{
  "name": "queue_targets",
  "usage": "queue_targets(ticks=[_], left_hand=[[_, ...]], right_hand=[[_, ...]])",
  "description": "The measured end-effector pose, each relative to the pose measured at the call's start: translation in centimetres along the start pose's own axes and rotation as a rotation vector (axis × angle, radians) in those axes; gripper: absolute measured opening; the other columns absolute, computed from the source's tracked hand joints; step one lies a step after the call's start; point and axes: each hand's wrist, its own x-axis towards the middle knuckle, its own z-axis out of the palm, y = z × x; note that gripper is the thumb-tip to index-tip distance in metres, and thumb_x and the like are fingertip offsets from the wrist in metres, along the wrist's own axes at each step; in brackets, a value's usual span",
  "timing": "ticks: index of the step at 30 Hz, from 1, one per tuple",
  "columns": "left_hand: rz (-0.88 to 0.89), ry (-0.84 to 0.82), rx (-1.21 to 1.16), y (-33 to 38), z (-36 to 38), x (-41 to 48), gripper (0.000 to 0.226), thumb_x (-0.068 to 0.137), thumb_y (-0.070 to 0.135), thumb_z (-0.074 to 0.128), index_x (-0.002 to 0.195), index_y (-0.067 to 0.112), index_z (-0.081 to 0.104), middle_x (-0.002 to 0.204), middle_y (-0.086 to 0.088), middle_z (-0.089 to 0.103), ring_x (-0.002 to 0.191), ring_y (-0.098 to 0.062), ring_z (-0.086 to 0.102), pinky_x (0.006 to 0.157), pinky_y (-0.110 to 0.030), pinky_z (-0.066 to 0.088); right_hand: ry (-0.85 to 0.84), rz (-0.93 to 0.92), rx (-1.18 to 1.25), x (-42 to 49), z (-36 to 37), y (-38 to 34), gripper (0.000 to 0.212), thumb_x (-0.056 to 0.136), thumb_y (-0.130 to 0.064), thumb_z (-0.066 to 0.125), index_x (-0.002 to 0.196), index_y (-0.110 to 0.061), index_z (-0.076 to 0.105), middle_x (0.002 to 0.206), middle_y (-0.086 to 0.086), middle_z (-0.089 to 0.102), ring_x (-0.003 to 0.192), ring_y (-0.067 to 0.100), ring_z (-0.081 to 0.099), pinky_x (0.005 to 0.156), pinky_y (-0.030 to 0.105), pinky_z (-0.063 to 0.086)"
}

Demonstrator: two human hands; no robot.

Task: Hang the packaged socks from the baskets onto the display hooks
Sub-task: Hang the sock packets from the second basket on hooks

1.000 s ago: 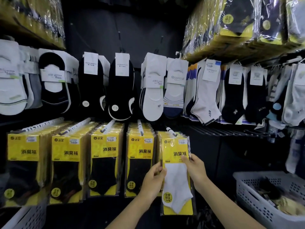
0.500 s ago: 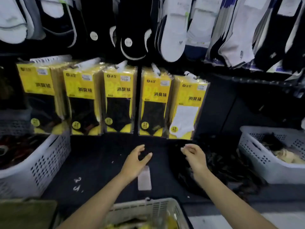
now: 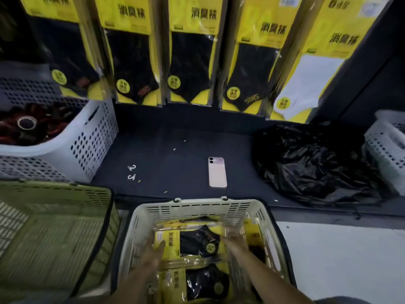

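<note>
A cream basket [image 3: 197,205] stands low in the middle with several yellow sock packages in it. Both my hands reach into it. My left hand [image 3: 154,249] grips the left, yellow end of the top package of black socks [image 3: 197,240], thumb on top. My right hand [image 3: 233,239] is at that package's right edge, too blurred to read its fingers. Another black-sock package [image 3: 203,281] lies below it. Hanging packs of black socks [image 3: 190,62] and one of white socks [image 3: 306,84] fill the top; their hooks are out of view.
A pink phone [image 3: 217,172] lies on the dark shelf, beside a crumpled black plastic bag [image 3: 313,163]. White perforated baskets stand at the left [image 3: 87,139] and the right edge [image 3: 385,150]. A green basket [image 3: 54,227] sits at the lower left.
My view has tilted down from the display to the cream basket. Both hands left the hung white-sock pack, dropped past the shelf and now reach into the basket at a black-sock package.
</note>
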Motion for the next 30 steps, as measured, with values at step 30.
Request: queue_targets(ticks=[30], left_hand=[[-0.365, -0.087, -0.997, 1.1, -1.0, -5.3, 0.039, 0.073, 0.041, 0.075, 0.074, 0.004, 0.062, 0.077, -0.011, 0.06, 0.064, -0.018, 0.056, 0.061, -0.027, 0.05]], right_hand=[[-0.261, -0.032, 0.357, -4.6, -2.6, -2.4, 0.067, 0.07, -0.039, 0.077, 0.129, -0.017, 0.055, 0.14, 0.006, 0.049, 0.129, 0.026, 0.045, 0.11, 0.045, 0.033]])
